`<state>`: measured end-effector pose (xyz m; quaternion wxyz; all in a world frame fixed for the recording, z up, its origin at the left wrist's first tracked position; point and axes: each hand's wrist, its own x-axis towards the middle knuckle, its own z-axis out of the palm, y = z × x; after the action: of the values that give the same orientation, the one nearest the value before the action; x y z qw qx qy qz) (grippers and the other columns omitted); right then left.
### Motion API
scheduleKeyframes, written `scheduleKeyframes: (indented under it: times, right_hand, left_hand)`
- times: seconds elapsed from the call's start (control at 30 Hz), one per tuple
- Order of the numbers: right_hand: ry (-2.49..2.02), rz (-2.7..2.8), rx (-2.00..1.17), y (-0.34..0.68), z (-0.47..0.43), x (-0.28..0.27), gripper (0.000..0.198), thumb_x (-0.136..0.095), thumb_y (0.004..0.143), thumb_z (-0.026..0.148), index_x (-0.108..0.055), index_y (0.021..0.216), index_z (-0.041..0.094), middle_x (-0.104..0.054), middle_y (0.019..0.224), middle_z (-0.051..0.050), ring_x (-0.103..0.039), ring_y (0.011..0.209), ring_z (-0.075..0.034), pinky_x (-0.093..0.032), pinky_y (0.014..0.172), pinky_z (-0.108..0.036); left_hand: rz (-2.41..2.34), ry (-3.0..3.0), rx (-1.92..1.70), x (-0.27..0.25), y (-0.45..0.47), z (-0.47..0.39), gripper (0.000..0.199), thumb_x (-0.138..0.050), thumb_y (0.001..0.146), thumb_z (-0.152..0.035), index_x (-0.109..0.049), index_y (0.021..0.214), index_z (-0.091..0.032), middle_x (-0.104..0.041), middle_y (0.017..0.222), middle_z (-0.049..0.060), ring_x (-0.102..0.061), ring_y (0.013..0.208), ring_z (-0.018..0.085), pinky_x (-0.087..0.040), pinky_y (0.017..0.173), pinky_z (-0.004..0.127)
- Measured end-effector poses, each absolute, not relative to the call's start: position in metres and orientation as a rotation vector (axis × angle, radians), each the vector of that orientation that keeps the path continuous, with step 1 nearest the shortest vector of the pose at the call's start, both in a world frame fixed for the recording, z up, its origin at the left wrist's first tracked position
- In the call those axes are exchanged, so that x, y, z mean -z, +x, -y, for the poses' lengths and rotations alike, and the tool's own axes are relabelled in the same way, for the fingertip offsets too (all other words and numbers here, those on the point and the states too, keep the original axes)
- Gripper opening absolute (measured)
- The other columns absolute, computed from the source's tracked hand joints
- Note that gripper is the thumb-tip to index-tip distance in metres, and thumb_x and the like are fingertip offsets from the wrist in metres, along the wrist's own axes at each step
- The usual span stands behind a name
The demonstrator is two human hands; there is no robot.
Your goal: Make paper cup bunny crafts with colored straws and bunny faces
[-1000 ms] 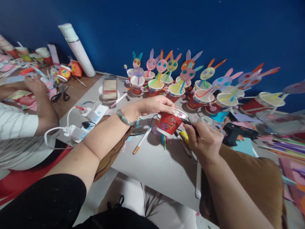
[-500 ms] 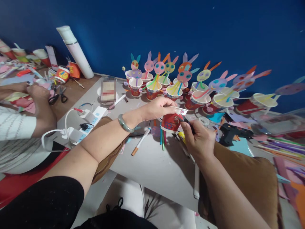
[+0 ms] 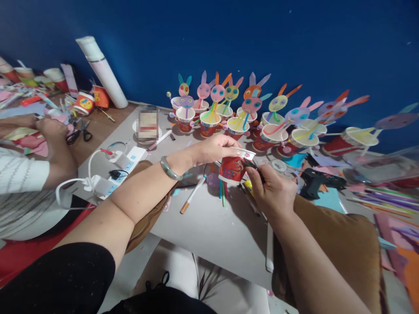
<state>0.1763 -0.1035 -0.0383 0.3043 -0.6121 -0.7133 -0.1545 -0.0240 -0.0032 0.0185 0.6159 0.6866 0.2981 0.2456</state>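
Observation:
My left hand grips a red paper cup by its white rim, with the fingers over the top edge. The cup is tilted above the table, and its red side has printed marks. My right hand is closed around a black tool that looks like scissors, mostly hidden by the fingers. The tool's tip meets the cup's side just below the rim. Under the cup lie several coloured straws and a purple paper face. A white and brown pen rests to their left.
Several paper cups with rabbit faces stand along the blue wall. At right are a black glue gun, a brown cushion and straws. A power strip lies left. Another person's hand works at far left.
The cup has shifted slightly left, and its red side shows more. The black tool's tip now lies closer under the rim. Both hands keep their hold.

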Motion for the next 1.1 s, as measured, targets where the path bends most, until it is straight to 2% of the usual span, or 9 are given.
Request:
scheduleKeyframes:
  times: [0.27,0.47,0.63,1.1]
  right_hand:
    - [-1.599,1.963,0.560,0.1797,0.1048,0.0396,0.051,-0.042,0.105,0.053,-0.062,0.072,0.019,-0.058,0.062,-0.004,-0.045,0.054,-0.013,-0.023,0.053,-0.027]
    - [-1.572,1.980,0.508,0.1791,0.1054,0.0361,0.049,-0.046,0.104,0.051,-0.060,0.070,0.019,-0.058,0.061,-0.003,-0.043,0.052,-0.012,-0.022,0.053,-0.028]
    - [-1.545,1.977,0.477,0.1776,0.1051,0.0357,0.050,-0.044,0.105,0.052,-0.060,0.072,0.018,-0.059,0.062,-0.003,-0.041,0.051,-0.011,-0.022,0.053,-0.027]
    - [-1.548,1.932,0.335,0.1775,0.1058,0.0363,0.053,-0.040,0.104,0.057,-0.058,0.070,0.020,-0.053,0.059,-0.003,-0.044,0.054,-0.014,-0.026,0.055,-0.028]
  left_hand:
    - [-0.649,1.469,-0.476,-0.0184,-0.0265,0.0016,0.020,-0.075,0.084,-0.029,-0.072,0.087,-0.009,-0.071,0.102,0.009,-0.064,0.084,0.013,-0.052,0.087,0.034]
    - [-0.653,1.429,-0.460,-0.0189,-0.0257,0.0007,0.018,-0.079,0.080,-0.026,-0.072,0.082,-0.010,-0.072,0.099,0.009,-0.066,0.080,0.013,-0.054,0.085,0.034]
    - [-0.660,1.386,-0.439,-0.0205,-0.0271,0.0019,0.014,-0.077,0.082,-0.023,-0.073,0.087,-0.010,-0.072,0.093,0.007,-0.065,0.078,0.011,-0.053,0.084,0.033]
    - [-0.607,1.434,-0.449,-0.0227,-0.0285,0.0003,0.018,-0.078,0.081,-0.025,-0.075,0.092,-0.011,-0.075,0.104,0.008,-0.068,0.088,0.014,-0.055,0.088,0.032]
